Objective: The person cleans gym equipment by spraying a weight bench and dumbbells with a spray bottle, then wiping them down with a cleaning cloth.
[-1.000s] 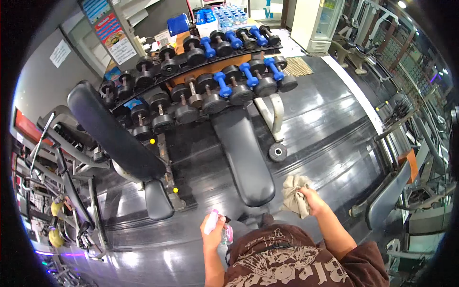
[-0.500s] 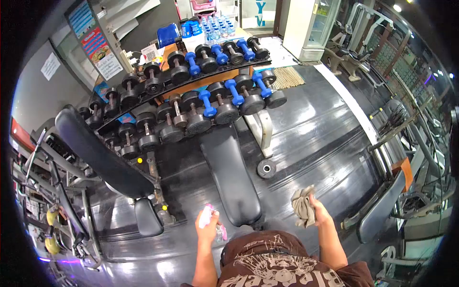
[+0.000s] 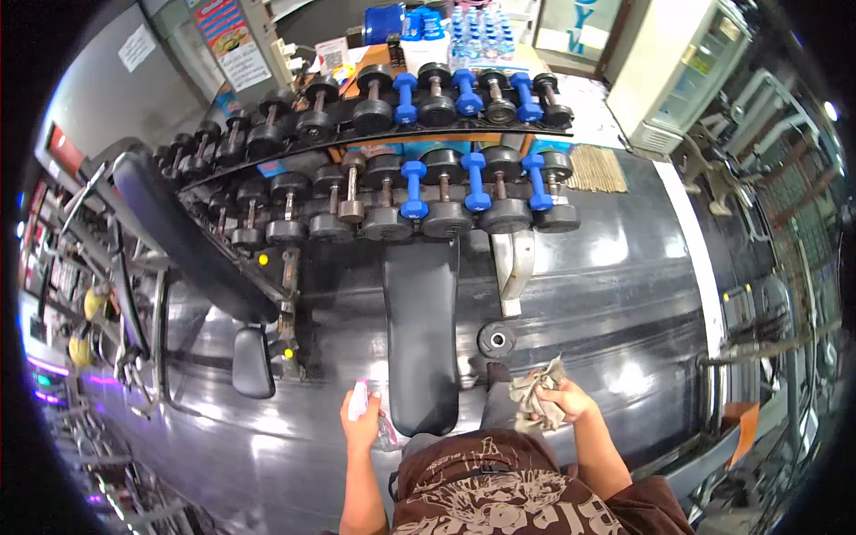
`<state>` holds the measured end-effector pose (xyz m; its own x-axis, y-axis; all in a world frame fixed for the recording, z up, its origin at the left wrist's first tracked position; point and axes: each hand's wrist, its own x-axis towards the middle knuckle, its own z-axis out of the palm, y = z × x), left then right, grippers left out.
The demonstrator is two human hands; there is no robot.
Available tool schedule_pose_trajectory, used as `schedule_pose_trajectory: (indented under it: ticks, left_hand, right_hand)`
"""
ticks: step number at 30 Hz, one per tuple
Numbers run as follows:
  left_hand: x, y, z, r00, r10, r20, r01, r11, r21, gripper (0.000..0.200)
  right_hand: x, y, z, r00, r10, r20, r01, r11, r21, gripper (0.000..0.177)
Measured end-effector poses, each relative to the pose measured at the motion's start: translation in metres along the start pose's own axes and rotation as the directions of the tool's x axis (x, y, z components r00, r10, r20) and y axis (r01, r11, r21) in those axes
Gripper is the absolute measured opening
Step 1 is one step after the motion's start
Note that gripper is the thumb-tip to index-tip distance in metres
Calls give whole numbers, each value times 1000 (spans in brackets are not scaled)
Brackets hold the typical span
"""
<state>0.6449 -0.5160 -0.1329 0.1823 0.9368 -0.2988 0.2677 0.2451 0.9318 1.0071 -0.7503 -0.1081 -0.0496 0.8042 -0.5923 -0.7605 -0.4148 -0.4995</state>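
a tan mat (image 3: 598, 170) lies near a fridge (image 3: 662, 67)

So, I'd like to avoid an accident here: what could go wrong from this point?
The weight plate lies flat on the floor just ahead of a foot, so a step forward could trip the person. The left hand holds a spray bottle beside the bench; any drips might make the shiny floor slippery. The cloth bunched in the right hand has loose folds that could perhaps snag.
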Motion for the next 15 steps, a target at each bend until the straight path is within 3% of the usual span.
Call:
schedule_pose_trajectory:
  ticks: [2,5,10,15]
  left_hand:
    - [0,2,27,999,-3,-44,2,1000,-30,17]
    - [4,16,63,990,-103,-99,107,993,41,16]
    - [14,57,122,965,-93,-247,98,995,7,17]
    - [26,63,152,929,-80,-362,92,996,15,18]
  right_hand:
    - [18,-29,-31,999,-5,45,7,998,-58,37]
    - [33,-85,-58,995,84,-58,-90,988,-127,34]
    - [70,-155,-88,971,121,-206,-151,980,-134,25]
    - [111,-182,-107,975,150,-165,-180,966,-186,24]
